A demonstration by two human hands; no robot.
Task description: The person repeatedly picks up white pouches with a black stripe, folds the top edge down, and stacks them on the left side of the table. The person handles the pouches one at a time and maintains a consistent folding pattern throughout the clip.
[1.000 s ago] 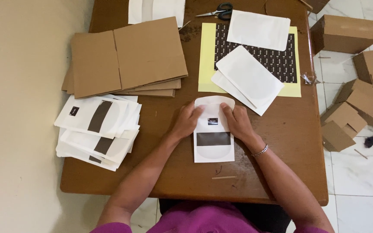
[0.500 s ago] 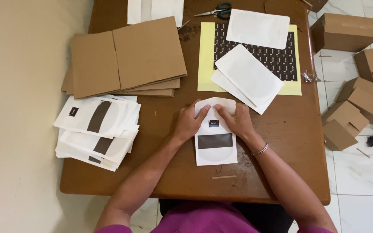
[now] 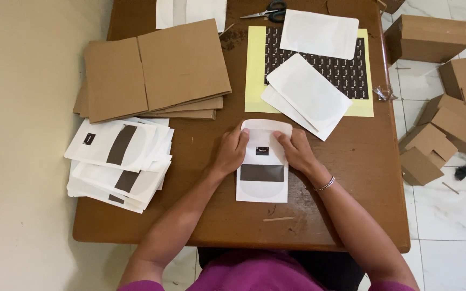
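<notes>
A white pouch [image 3: 262, 183] with a dark band and a small dark label lies flat on the brown wooden table [image 3: 341, 215] in front of me. My left hand [image 3: 232, 152] presses its upper left edge, fingers flat. My right hand [image 3: 296, 151], a thin bracelet on its wrist, rests on the upper right edge with the fingertips near the small label. Both hands lie on top of the pouch rather than lifting it.
A stack of finished white pouches [image 3: 120, 161] sits at the left. Flat brown cardboard sheets [image 3: 152, 67] lie behind it. A yellow sheet of dark stickers [image 3: 254, 70] holds blank white pouches [image 3: 308, 91]. Scissors [image 3: 268, 11] lie at the far edge. Cardboard boxes [image 3: 432, 35] stand on the tiled floor at right.
Both hands have shifted slightly on the pouch's top, smoothing around the small label. The pouch itself stays in place.
</notes>
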